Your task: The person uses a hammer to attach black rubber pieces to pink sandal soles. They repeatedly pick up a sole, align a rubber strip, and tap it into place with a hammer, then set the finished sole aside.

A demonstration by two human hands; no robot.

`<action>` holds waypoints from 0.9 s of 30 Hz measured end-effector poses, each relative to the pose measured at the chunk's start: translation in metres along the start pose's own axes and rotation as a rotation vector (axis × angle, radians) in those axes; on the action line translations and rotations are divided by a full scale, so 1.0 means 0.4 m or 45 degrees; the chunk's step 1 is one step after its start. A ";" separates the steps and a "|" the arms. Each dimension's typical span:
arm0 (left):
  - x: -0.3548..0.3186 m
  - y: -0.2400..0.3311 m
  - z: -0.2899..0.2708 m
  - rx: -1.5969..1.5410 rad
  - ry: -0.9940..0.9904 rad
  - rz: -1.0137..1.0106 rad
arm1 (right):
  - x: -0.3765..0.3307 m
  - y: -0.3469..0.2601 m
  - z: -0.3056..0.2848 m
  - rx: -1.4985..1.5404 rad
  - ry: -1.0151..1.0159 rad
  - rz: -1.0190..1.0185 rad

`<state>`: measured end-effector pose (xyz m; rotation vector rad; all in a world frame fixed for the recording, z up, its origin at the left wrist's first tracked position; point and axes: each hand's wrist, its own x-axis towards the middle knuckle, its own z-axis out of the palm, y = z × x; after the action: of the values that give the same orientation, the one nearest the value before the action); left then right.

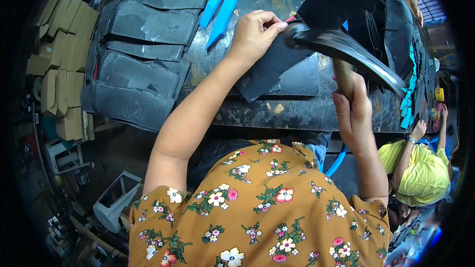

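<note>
My right hand (pixel 354 111) is wrapped round the wooden handle of a claw hammer (pixel 346 49). Its curved metal head is smeared by motion, with the striking face close to my left fingertips. Thumb and fingers pinched together, my left hand (pixel 255 34) is over dark flat sheets (pixel 269 71) on the worktable. A small pinkish-red bit shows at those fingertips, too small to name. Just beyond the hammer, a black panel (pixel 341 0) partly covers the worktop.
Stacked dark grey pieces (pixel 148 44) cover the table's left side, beside two blue strips (pixel 225 12). Black pieces (pixel 398 39) and turquoise scraps (pixel 408 101) lie at the right. A person in a yellow shirt (pixel 420 173) works at the right. Cardboard boxes (pixel 64 64) and a plastic stool (pixel 116 200) stand left.
</note>
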<state>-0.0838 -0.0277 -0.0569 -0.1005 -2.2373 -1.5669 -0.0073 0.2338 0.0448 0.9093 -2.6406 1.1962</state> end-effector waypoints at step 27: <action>-0.141 0.137 -0.182 0.304 -0.272 0.174 | -0.005 0.149 0.018 -0.224 -0.507 0.260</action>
<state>0.0040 -0.0646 -0.0080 -0.3590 -2.5053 -1.2593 -0.0380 0.2602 0.0002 0.9489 -3.1598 0.8701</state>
